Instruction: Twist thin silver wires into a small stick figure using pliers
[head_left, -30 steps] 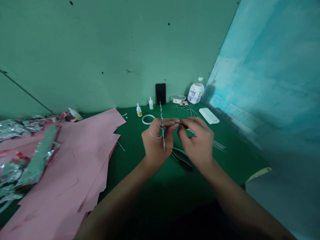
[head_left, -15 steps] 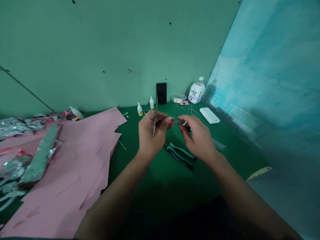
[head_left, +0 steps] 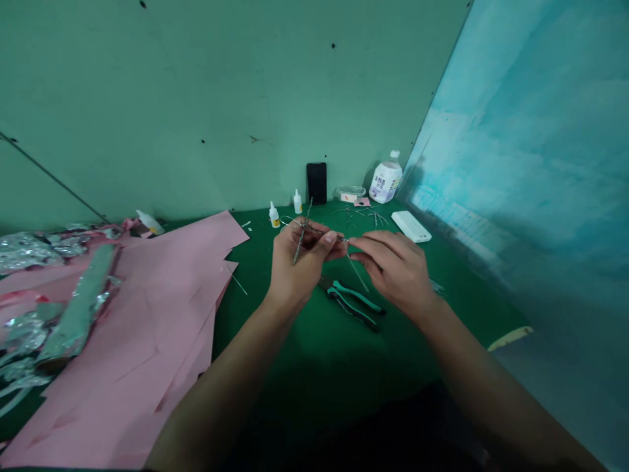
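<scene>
1. Pinching twisted wire (head_left: 299, 245) between closed thumb and fingers of the left hand (head_left: 299, 272), above the green tabletop (head_left: 307, 344).
2. Poising slightly parted fingertips of the right hand (head_left: 396, 265) at the thin strand (head_left: 358, 273); being unable to tell whether gripping.
3. Ideally bracing close to the strand, bending evenly.

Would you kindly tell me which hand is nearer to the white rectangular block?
The right hand. It is on the near side of the white block, slightly to its left; the left hand is farther off to the left, holding the twisted wire.
</scene>
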`<state>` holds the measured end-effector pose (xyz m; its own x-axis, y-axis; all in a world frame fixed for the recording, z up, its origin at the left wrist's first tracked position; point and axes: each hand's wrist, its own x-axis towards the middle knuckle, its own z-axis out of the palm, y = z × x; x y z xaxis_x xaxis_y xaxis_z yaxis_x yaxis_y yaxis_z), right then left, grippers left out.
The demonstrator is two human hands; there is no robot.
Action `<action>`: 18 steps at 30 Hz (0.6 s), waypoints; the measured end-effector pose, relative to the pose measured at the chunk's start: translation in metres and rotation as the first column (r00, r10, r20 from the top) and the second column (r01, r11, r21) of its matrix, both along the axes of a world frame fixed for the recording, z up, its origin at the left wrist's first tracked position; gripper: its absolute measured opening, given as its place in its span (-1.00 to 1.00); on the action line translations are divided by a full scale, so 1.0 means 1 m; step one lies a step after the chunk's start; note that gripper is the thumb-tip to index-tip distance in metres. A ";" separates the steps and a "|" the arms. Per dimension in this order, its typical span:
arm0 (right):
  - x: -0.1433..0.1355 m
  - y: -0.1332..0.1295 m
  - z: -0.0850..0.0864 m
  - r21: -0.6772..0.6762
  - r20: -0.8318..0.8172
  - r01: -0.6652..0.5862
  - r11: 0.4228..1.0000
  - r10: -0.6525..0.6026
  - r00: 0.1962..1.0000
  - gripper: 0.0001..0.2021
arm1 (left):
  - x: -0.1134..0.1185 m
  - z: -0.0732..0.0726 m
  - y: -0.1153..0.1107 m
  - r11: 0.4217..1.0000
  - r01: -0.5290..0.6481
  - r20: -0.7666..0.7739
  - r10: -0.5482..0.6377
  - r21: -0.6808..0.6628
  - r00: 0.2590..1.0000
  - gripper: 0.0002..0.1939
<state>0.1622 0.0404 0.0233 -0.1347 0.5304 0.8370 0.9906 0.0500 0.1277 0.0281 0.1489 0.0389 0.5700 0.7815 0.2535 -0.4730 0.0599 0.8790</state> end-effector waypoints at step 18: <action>0.004 0.002 0.011 0.093 0.214 0.039 0.995 -0.058 0.975 -0.84 | 0.013 -0.011 -0.011 0.995 -0.065 0.113 0.072 -0.072 0.991 -0.85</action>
